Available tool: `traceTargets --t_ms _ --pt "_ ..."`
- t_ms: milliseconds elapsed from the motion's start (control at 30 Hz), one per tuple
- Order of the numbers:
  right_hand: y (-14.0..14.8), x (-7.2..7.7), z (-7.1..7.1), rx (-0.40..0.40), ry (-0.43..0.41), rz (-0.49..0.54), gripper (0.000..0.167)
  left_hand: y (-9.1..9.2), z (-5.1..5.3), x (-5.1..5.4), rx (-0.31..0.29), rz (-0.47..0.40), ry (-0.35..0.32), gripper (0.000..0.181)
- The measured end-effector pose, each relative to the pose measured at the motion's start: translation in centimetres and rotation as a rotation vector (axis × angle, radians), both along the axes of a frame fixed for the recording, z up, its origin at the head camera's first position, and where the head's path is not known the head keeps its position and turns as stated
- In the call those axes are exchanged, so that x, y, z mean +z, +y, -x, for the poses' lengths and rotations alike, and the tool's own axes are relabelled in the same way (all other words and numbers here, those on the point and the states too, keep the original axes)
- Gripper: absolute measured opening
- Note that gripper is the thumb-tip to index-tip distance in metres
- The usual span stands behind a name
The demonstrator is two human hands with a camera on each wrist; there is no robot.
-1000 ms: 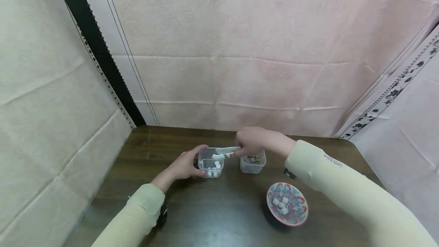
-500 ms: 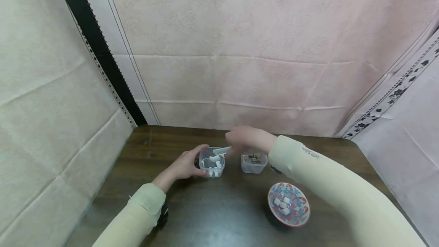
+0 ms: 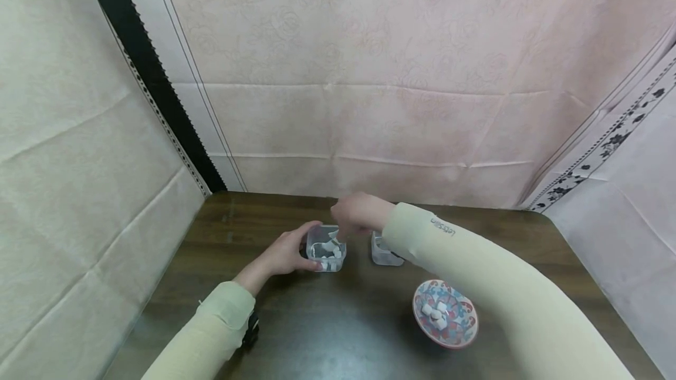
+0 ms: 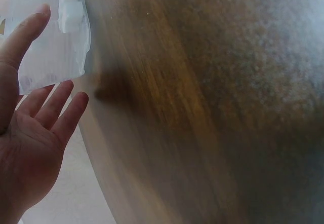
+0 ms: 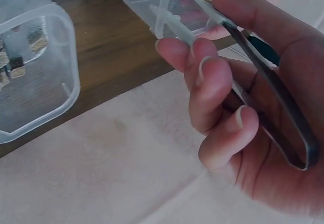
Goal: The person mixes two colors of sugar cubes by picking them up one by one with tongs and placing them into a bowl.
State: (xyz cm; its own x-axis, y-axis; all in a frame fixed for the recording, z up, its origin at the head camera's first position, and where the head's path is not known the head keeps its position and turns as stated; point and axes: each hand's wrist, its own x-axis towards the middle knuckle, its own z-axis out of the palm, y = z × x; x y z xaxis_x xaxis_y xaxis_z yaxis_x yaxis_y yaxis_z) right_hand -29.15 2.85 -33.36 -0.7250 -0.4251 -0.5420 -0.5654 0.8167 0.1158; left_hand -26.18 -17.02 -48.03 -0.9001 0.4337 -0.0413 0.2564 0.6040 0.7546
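Note:
My left hand (image 3: 287, 252) grips the side of a clear plastic box (image 3: 332, 265) between thumb and fingers; white cubes (image 4: 72, 16) show through its wall in the left wrist view. In my right hand (image 3: 360, 213) are tongs (image 5: 281, 89) with a dark metal bend and white tips. Curled fingers and thumb hold them, and the tips reach inside that box. Whether a cube is between the tips cannot be told. Just right of it stands a second clear box (image 5: 72, 77), holding brown pieces (image 5: 16, 68), partly covered by the right sleeve in the head view.
A patterned bowl (image 3: 457, 333) with several white cubes (image 3: 439, 314) stands on the brown table (image 3: 338, 333), in front of the second box and near the right forearm. Pale cloth (image 3: 338, 122) hangs behind the table and at both sides.
My right hand has moved left with the tongs, whose tips are now lower in the left box. The right forearm now covers more of the second box. My left hand stays in place.

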Motion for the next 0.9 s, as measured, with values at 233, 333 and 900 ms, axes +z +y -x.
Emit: traceTargets --t_ms 233,333,900 --pt "-1.7 0.1 0.0 -0.090 0.005 -0.081 0.019 -0.1 0.1 0.0 -0.010 -0.023 -0.005 0.095" --pt "-2.0 -0.1 0.2 -0.120 -0.005 -0.081 0.018 -0.1 0.1 -0.1 -0.019 -0.028 0.006 0.095" --pt "-3.0 -0.8 -0.6 0.035 0.124 -0.102 0.025 -0.2 0.1 0.0 -0.055 -0.030 0.041 0.095"
